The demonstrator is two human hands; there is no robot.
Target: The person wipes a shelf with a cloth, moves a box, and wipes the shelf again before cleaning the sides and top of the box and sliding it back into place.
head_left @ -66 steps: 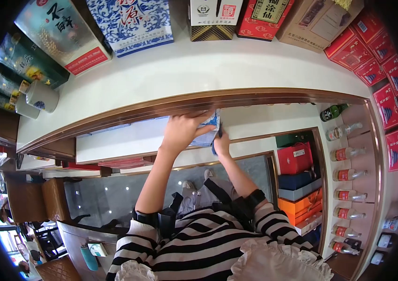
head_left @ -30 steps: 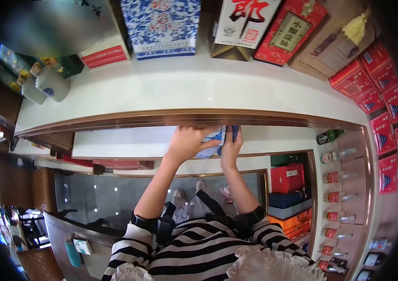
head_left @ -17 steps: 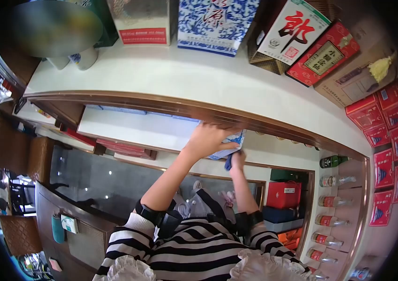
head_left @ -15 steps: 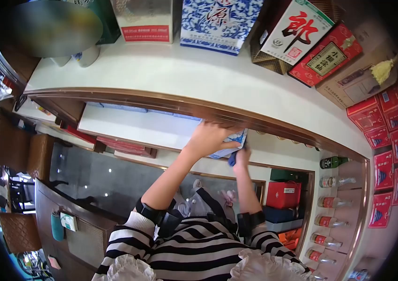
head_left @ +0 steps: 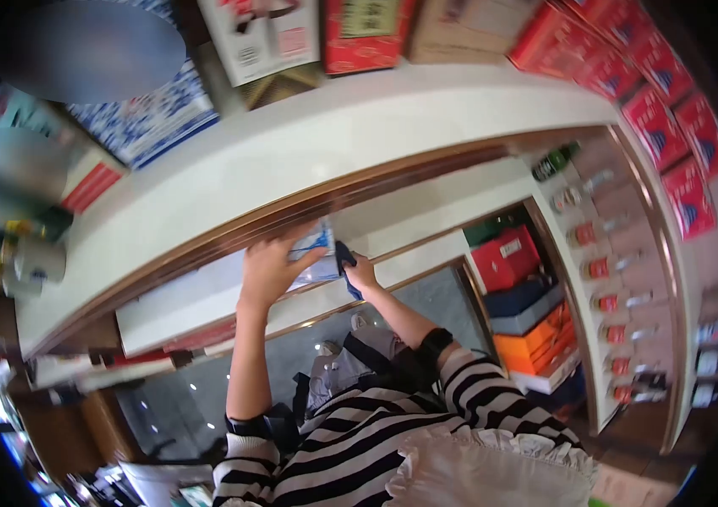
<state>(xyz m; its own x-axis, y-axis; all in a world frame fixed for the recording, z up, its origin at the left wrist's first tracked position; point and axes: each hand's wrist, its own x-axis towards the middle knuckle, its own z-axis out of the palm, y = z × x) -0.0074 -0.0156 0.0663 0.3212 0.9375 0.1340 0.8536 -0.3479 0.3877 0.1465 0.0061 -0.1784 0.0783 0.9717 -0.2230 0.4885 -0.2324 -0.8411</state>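
Note:
My left hand (head_left: 270, 272) is on a blue-and-white box (head_left: 318, 253) on the shelf below the counter ledge. Its thumb lies across the box's near face, and the fingers reach along the far side, partly under the ledge's edge. Just right of the box, my right hand (head_left: 362, 275) is closed around a dark blue cloth (head_left: 347, 269), which hangs against or very near the box's right side. Part of the box is hidden by my left hand.
The wooden ledge edge (head_left: 350, 186) runs above my hands. Boxed goods line the upper counter, including a red box (head_left: 365, 38). Small bottles (head_left: 600, 267) stand on the right shelf, beside a cubby with a red case (head_left: 507, 258) and an orange box (head_left: 535, 342).
The view has swung to the right, showing more of the bottle shelf. My hands stay at the box; the left hand's thumb and fingers look more spread, and the cloth shows more fully.

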